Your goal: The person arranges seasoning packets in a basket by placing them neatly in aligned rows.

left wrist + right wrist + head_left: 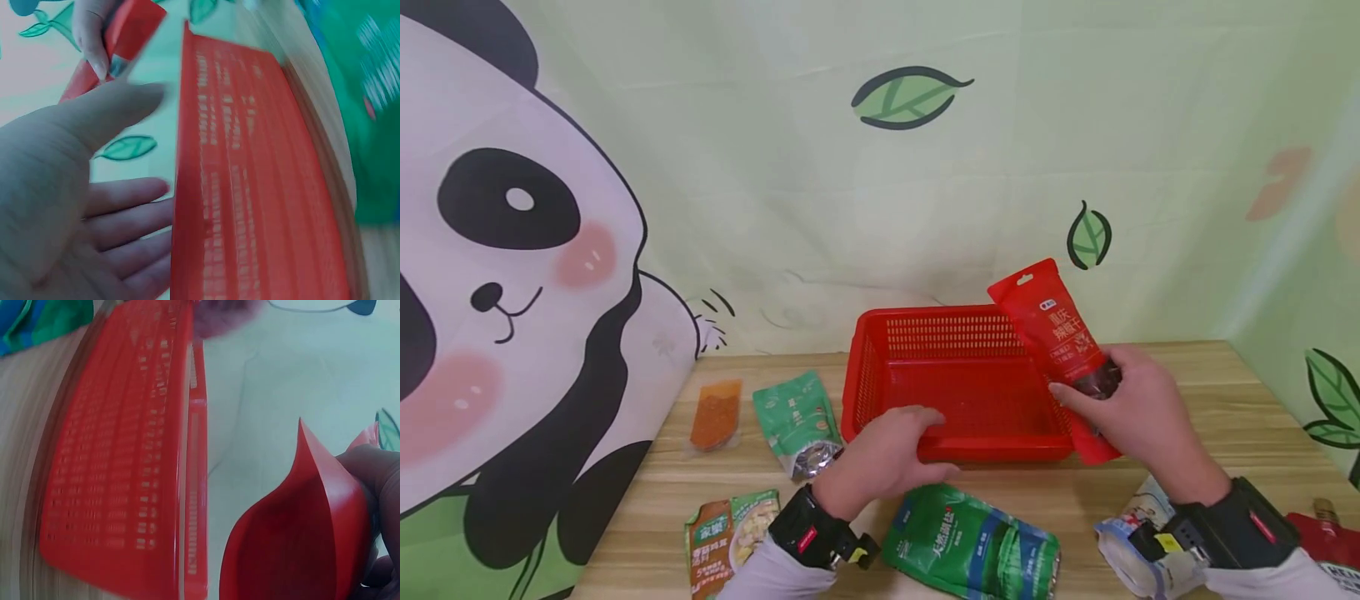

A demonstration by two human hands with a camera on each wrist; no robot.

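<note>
My right hand (1138, 404) grips the lower part of a red pouch of dried chilies (1056, 329), its thumb in front. The pouch tilts to the left over the right end of a red plastic basket (958, 450). In the right wrist view the bottom of the pouch (287, 544) faces the camera beside the basket wall. My left hand (891, 450) is at the front left rim of the basket, thumb and fingers spread. In the left wrist view nothing lies between the fingers of the left hand (106, 200).
A green pouch (970, 546) lies before the basket. To its left are a smaller green pouch (797, 417), an orange-filled packet (717, 414) and a brown-green packet (730, 537). At right lie a white-blue package (1138, 542) and a red package (1326, 533). A printed cloth stands behind.
</note>
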